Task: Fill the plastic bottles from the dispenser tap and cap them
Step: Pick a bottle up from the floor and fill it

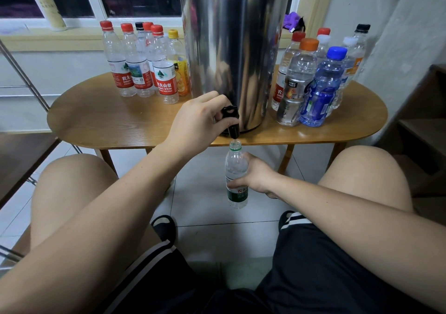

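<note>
Below the front edge of the table, the right hand [256, 176] wraps fingers and thumb round the middle of an uncapped bottle [235, 163], gripping it just at the top of its green label. The bottle hangs upright in the air above the floor tiles, its long axis vertical and its open mouth pointing straight up. Directly over that mouth, very close to it, sits the black spout of the tap [232, 121]. The left hand [196, 120] has hold of the tap's lever, its fingers curled round it, so neither hand is free.

What matters here is mouth to spout: the two sit on one vertical line, the mouth just under the spout. The right hand lies to the right of the bottle and holds it from that side. The left hand is above and to the left of the bottle, and is the one nearer the tap. I cannot tell for sure whether water is running, nor how full the bottle is, but filling looks to be the step in hand. The bottle needs to be held plumb, since a tilt could send water onto the floor.

Further out, the tap juts from the foot of a tall steel dispenser [231, 48] standing on the wooden table [96, 123]. Capped bottles [142, 70] stand to its left and further bottles [321, 84] to its right. No loose cap is in view.
</note>
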Available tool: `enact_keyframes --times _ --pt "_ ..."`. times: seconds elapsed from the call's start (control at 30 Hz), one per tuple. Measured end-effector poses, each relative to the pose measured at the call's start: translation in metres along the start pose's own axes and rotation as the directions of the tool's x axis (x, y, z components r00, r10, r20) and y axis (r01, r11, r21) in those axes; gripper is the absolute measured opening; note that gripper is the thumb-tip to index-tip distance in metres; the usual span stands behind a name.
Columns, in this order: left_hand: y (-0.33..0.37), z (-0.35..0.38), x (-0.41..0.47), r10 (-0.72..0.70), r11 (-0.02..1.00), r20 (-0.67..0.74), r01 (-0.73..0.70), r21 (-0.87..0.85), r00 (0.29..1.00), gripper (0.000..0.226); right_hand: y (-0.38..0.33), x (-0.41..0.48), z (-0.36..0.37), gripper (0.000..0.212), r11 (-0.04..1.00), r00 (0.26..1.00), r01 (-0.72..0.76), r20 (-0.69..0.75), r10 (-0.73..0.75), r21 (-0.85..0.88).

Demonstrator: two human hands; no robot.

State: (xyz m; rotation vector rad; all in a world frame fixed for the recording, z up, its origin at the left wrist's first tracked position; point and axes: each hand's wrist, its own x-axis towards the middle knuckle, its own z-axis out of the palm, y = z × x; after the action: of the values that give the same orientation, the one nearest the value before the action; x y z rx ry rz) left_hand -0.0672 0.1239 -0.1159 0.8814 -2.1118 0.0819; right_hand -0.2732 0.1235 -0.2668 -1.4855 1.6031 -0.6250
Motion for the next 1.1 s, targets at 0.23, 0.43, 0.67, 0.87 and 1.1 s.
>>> enact_keyframes --times 0.23,0.43,0.67,0.87,1.1 --pt "-0.0003 0.0003 -0.0001 -0.004 1.000 0.003 0.004 -0.004 1.000 0.025 0.0004 0.0001 0.0001 0.083 1.000 1.000 0.019 0.000 -0.019 -0.004" --pt "0.0002 0.0001 0.0000 -0.003 1.000 0.005 0.003 -0.004 1.000 0.025 0.0005 0.0002 0.0005 0.085 1.000 1.000 0.014 -0.004 -0.014 0.000" --pt "-0.0011 0.0013 -0.0001 0.003 1.000 0.000 -0.003 -0.004 1.000 0.026 0.0010 -0.0005 -0.0002 0.087 1.000 1.000 0.021 0.002 -0.021 0.011" --pt "-0.0016 0.0017 0.0001 0.005 1.000 0.004 -0.005 0.001 1.000 0.025 0.0019 0.0022 0.0007 0.088 1.000 1.000 0.025 -0.003 -0.025 0.008" --pt "-0.0007 0.0009 -0.0002 0.003 1.000 0.004 -0.003 0.004 1.000 0.025 0.0019 0.0021 0.0003 0.087 1.000 1.000 0.031 -0.004 -0.031 0.004"
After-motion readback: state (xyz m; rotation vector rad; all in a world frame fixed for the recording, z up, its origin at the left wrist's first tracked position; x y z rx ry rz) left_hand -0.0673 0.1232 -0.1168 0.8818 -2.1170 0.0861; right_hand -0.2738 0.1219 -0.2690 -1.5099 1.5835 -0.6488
